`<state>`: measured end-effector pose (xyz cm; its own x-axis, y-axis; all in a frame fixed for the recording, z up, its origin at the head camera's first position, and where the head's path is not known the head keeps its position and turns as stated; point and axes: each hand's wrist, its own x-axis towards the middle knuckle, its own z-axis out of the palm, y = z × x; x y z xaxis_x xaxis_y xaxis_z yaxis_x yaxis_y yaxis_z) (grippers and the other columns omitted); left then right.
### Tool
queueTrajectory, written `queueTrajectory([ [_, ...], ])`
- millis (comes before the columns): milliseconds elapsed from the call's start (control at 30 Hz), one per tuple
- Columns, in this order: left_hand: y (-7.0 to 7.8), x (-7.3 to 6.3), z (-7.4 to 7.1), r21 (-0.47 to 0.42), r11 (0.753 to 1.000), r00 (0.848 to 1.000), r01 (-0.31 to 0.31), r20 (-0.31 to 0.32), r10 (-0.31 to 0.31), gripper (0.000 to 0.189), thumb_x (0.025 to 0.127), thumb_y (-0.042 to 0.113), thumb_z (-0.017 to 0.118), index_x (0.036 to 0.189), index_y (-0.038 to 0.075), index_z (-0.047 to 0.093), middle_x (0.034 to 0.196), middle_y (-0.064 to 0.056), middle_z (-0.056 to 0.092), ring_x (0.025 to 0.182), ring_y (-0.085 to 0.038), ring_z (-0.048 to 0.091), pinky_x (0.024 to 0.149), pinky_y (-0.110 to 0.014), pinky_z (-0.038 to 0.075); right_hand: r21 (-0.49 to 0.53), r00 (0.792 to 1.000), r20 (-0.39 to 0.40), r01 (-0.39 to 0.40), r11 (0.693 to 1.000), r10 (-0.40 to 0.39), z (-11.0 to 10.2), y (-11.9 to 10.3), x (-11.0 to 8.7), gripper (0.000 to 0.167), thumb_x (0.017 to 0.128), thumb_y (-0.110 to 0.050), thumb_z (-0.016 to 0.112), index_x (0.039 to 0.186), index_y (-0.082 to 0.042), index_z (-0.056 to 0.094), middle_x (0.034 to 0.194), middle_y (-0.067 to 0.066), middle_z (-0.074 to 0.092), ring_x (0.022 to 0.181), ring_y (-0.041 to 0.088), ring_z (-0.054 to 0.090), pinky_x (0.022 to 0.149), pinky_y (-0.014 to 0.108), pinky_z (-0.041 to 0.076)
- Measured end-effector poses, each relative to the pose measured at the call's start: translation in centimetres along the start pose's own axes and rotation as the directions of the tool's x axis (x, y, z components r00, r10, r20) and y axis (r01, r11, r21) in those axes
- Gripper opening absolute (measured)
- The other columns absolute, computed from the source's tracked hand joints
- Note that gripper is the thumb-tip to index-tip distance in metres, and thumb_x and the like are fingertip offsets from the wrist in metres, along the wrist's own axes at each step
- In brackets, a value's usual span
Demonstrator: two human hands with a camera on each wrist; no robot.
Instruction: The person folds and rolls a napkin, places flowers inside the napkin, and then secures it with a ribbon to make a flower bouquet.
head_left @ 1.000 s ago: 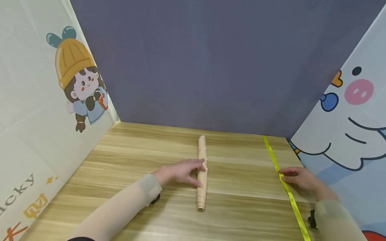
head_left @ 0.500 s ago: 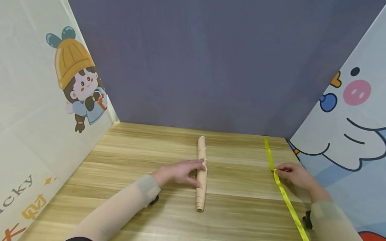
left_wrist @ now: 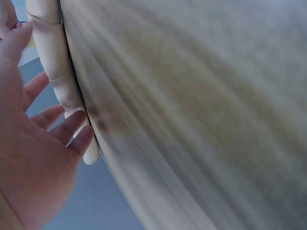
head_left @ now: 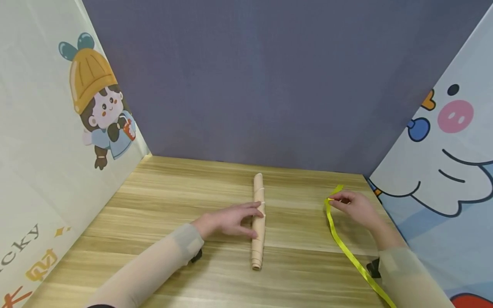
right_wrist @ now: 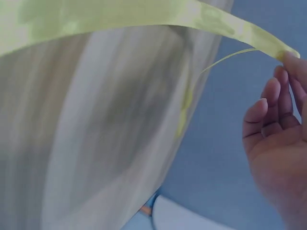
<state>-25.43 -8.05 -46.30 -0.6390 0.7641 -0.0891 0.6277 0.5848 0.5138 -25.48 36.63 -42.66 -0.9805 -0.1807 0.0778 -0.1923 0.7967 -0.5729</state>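
Observation:
A beige rolled-up sheet point(head_left: 258, 248) lies lengthwise away from me in the middle of the table. My left hand point(head_left: 233, 219) rests on it from the left, fingers loosely spread over its top and thumb at its left side. In the left wrist view, the fingertips point(left_wrist: 82, 136) lie against the roll point(left_wrist: 50, 50). To the right, my right hand point(head_left: 356, 209) pinches a yellow ribbon point(head_left: 346, 252) near its far end between thumb and index finger. The ribbon's short tail points back, and its long part runs down toward the front right. In the right wrist view, the ribbon point(right_wrist: 144, 12) arches from the fingertips.
The wood-grain table point(head_left: 173, 188) meets a grey-purple back panel point(head_left: 246, 85). A white printed panel point(head_left: 38, 128) stands along the left, and a cartoon-printed panel point(head_left: 435, 239) along the right.
My right hand has moved left and farther back, drawing the ribbon with it; the ribbon's far end has bent and come away from the back edge. The left hand and roll stay put.

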Motion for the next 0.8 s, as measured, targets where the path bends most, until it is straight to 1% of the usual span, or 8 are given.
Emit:
queueTrajectory([
  [100,0.0,0.1,-0.1,-0.017,1.000,0.999,0.012,-0.031,-0.012,0.070,0.103,0.057,0.072,0.162,0.025,0.052,0.184,-0.007,0.022,0.167,-0.037,0.029,0.134,-0.058,0.028,0.037,1.000,-0.018,0.001,0.999,-0.001,0.3,-1.6,0.3,0.032,0.108,-0.040,0.072,0.126,-0.014,0.080,0.110,0.009,0.077,0.087,0.014,0.061,0.069,0.029,0.051],
  [167,0.2,0.3,-0.3,-0.023,1.000,0.997,0.010,-0.082,-0.011,0.067,0.104,0.056,0.070,0.161,0.023,0.054,0.182,-0.008,0.028,0.166,-0.037,0.032,0.134,-0.058,0.029,0.065,1.000,-0.030,0.006,0.998,-0.004,0.5,-2.8,0.4,0.032,0.108,-0.040,0.072,0.125,-0.014,0.080,0.110,0.011,0.077,0.086,0.016,0.061,0.068,0.029,0.050],
  [233,0.5,0.6,-0.5,-0.039,0.999,0.989,-0.008,-0.150,0.002,0.061,0.107,0.052,0.067,0.157,0.019,0.058,0.177,-0.009,0.038,0.162,-0.035,0.039,0.133,-0.055,0.033,0.094,0.999,-0.041,0.014,0.995,-0.010,0.8,-3.8,0.6,0.031,0.107,-0.039,0.074,0.123,-0.014,0.081,0.106,0.010,0.077,0.085,0.019,0.062,0.067,0.029,0.050],
  [333,1.4,1.1,-0.9,-0.103,0.994,0.971,-0.041,-0.238,0.016,0.049,0.110,0.043,0.066,0.150,0.015,0.063,0.161,-0.007,0.056,0.148,-0.029,0.056,0.124,-0.049,0.047,0.128,0.998,-0.057,0.029,0.991,-0.022,1.2,-5.4,0.9,0.029,0.106,-0.038,0.075,0.120,-0.014,0.081,0.101,0.005,0.076,0.084,0.023,0.063,0.066,0.029,0.050],
  [433,2.6,1.3,-1.2,-0.185,0.980,0.961,-0.074,-0.275,0.020,0.041,0.111,0.035,0.067,0.145,0.013,0.067,0.148,-0.007,0.066,0.133,-0.024,0.066,0.110,-0.043,0.058,0.168,0.998,-0.062,0.033,0.985,-0.022,1.7,-7.1,1.1,0.031,0.106,-0.040,0.075,0.120,-0.013,0.081,0.099,0.003,0.075,0.083,0.023,0.061,0.065,0.028,0.049],
  [500,3.3,1.6,-1.2,-0.210,0.974,0.956,-0.091,-0.293,0.026,0.037,0.111,0.034,0.067,0.142,0.013,0.069,0.142,-0.008,0.070,0.126,-0.022,0.070,0.103,-0.038,0.060,0.194,0.998,-0.064,0.032,0.981,-0.020,1.9,-8.3,1.2,0.033,0.106,-0.041,0.075,0.121,-0.013,0.081,0.101,0.006,0.075,0.082,0.021,0.060,0.065,0.029,0.049],
  [633,4.8,2.7,-0.9,-0.257,0.960,0.932,-0.115,-0.361,0.015,0.032,0.109,0.033,0.071,0.132,0.011,0.073,0.130,-0.009,0.076,0.114,-0.018,0.073,0.091,-0.028,0.061,0.234,0.998,-0.068,0.032,0.972,-0.017,2.5,-10.1,1.6,0.036,0.106,-0.044,0.075,0.125,-0.015,0.080,0.105,0.008,0.076,0.085,0.023,0.062,0.068,0.029,0.052],
  [800,6.5,4.7,-0.5,-0.328,0.941,0.899,-0.088,-0.434,-0.067,0.035,0.104,0.035,0.078,0.127,0.009,0.075,0.121,-0.008,0.079,0.103,-0.013,0.073,0.088,-0.026,0.060,0.298,0.997,-0.076,0.040,0.954,-0.018,3.5,-11.6,2.1,0.037,0.106,-0.045,0.074,0.127,-0.016,0.079,0.112,0.007,0.078,0.096,0.024,0.068,0.077,0.031,0.058],
])
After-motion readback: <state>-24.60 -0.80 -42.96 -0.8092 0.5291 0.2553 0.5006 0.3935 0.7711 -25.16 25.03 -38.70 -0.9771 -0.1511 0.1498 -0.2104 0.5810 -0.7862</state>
